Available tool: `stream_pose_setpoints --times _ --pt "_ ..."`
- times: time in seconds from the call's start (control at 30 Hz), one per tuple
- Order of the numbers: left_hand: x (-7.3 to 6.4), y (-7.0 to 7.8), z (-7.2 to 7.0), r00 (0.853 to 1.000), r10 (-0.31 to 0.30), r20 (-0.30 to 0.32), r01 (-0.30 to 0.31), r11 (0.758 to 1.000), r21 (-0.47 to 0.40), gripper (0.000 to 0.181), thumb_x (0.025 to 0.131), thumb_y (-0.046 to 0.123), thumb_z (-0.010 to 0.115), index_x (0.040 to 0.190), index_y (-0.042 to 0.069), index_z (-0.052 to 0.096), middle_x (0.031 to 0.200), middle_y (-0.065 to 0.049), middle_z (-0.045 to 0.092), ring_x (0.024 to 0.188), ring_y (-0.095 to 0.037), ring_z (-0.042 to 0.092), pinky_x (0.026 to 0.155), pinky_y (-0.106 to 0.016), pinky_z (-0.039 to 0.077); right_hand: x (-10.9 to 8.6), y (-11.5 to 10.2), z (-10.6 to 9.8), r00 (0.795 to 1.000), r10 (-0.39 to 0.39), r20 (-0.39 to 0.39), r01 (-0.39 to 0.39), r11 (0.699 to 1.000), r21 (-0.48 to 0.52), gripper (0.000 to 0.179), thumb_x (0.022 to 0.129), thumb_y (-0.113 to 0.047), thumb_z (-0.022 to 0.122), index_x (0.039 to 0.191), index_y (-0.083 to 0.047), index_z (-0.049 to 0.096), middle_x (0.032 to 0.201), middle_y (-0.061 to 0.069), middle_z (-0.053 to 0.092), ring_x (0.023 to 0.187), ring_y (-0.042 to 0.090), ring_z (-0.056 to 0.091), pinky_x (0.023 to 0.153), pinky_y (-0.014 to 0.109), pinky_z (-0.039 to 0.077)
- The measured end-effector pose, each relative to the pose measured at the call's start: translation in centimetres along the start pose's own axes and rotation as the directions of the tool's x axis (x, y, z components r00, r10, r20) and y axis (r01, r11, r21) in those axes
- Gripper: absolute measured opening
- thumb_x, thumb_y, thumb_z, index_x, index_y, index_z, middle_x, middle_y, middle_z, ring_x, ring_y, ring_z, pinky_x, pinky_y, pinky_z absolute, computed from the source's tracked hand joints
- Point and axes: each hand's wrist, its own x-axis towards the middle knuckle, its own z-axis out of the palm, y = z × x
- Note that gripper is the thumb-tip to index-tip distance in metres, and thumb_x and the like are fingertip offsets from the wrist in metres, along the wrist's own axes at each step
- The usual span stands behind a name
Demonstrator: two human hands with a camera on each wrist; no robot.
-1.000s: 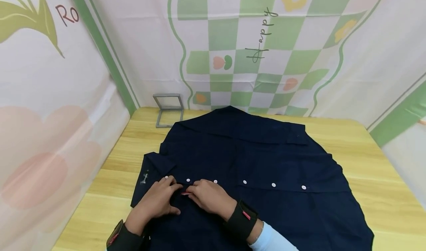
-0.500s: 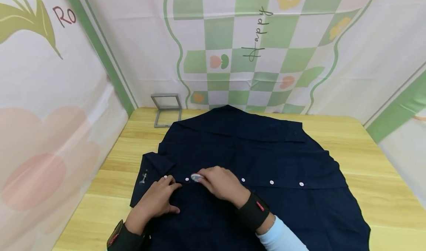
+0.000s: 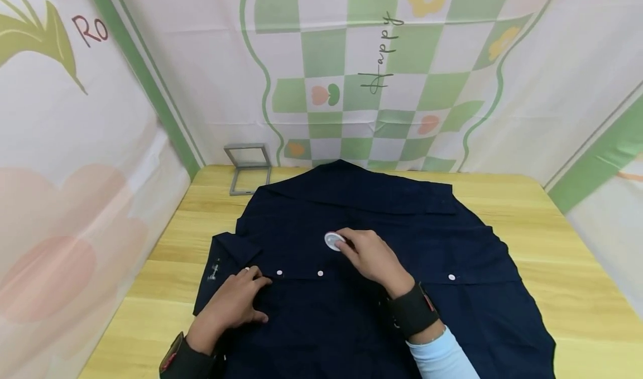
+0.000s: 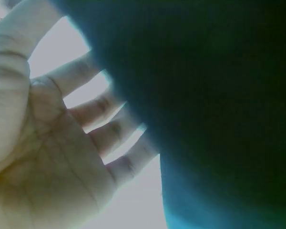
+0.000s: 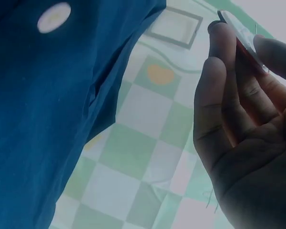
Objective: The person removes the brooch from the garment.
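Observation:
A navy button-up shirt (image 3: pixel 311 217) lies spread over the table, with white buttons (image 3: pixel 320 273) along its placket. My left hand (image 3: pixel 233 303) rests on it near the folded collar at the left; the left wrist view has the fingers extended, their tips hidden behind dark cloth. Between thumb and fingers my right hand (image 3: pixel 374 259) pinches a round badge (image 3: pixel 332 241), above the middle of the shirt. The badge (image 5: pixel 240 33) shows a pale face and a reddish side in the right wrist view.
At the back left a grey hinged frame (image 3: pixel 251 168) stands unfolded on the wooden table (image 3: pixel 163 245). A patterned cloth wall (image 3: pixel 321 49) rises behind the table, and another (image 3: pixel 115 161) runs along the left side.
My right hand has lifted the badge from the placket beside the left hand and carried it right and away from me, turning its pale face into view. The left hand stays in place.

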Motion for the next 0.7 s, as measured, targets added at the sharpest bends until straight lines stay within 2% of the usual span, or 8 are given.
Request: stream_pose_setpoints --times 0.1,0.2,0.37,0.47,0.57,0.7 --pt "0.4 0.1 -0.6 1.000 0.015 -0.017 -0.015 1.000 0.014 0.053 0.072 0.035 0.086 0.114 0.009 0.069 0.103 -0.005 0.062 0.087 -0.020 0.060 0.075 -0.039 0.050 -0.1 0.3 -0.4 1.000 0.007 -0.005 -0.007 1.000 0.015 0.020 0.099 -0.021 0.059 0.114 -0.011 0.070 0.077 -0.005 0.062 0.056 0.001 0.043 0.054 0.020 0.039" --pt "1.3 0.6 -1.2 0.995 0.038 -0.095 -0.036 0.999 0.016 0.041 0.079 0.035 0.081 0.110 0.010 0.071 0.101 -0.004 0.066 0.082 -0.017 0.064 0.071 -0.032 0.052 -0.2 0.5 -0.9 1.000 0.017 -0.021 -0.016 0.999 0.028 0.021 0.100 -0.022 0.058 0.115 -0.012 0.070 0.076 -0.005 0.061 0.054 0.001 0.040 0.052 0.020 0.038" --pt "3.5 2.5 -2.5 0.962 0.054 -0.267 -0.071 0.996 -0.058 0.026 0.086 0.034 0.075 0.102 0.013 0.073 0.092 0.002 0.066 0.075 -0.011 0.062 0.064 -0.023 0.049 -0.6 0.9 -1.8 0.998 0.041 -0.049 -0.038 0.998 0.052 0.022 0.099 -0.023 0.059 0.116 -0.014 0.070 0.070 -0.007 0.054 0.053 0.002 0.038 0.051 0.021 0.036" --pt "4.5 3.9 -3.2 0.938 0.060 -0.340 -0.100 0.990 -0.103 0.018 0.088 0.032 0.074 0.097 0.016 0.073 0.087 0.005 0.065 0.072 -0.009 0.060 0.063 -0.020 0.047 -0.8 1.0 -2.1 0.998 0.047 -0.048 -0.044 0.997 0.059 0.022 0.099 -0.023 0.059 0.117 -0.013 0.069 0.070 -0.007 0.053 0.053 0.002 0.039 0.050 0.021 0.036" --pt "5.2 5.0 -3.3 0.924 0.080 -0.375 -0.127 0.986 -0.104 0.014 0.088 0.031 0.074 0.094 0.018 0.073 0.083 0.007 0.063 0.069 -0.006 0.057 0.061 -0.018 0.045 -0.9 1.1 -2.3 0.998 0.048 -0.050 -0.044 0.997 0.061 0.022 0.099 -0.023 0.059 0.116 -0.013 0.069 0.072 -0.006 0.056 0.054 0.002 0.040 0.051 0.021 0.038" --pt "5.9 5.9 -3.2 0.917 0.100 -0.385 -0.145 0.986 -0.088 0.013 0.088 0.031 0.074 0.092 0.018 0.072 0.082 0.007 0.062 0.067 -0.004 0.054 0.059 -0.017 0.043 -1.0 1.2 -2.5 0.997 0.047 -0.062 -0.043 0.997 0.067 0.022 0.099 -0.022 0.059 0.116 -0.012 0.070 0.077 -0.005 0.061 0.057 0.002 0.044 0.053 0.021 0.040"
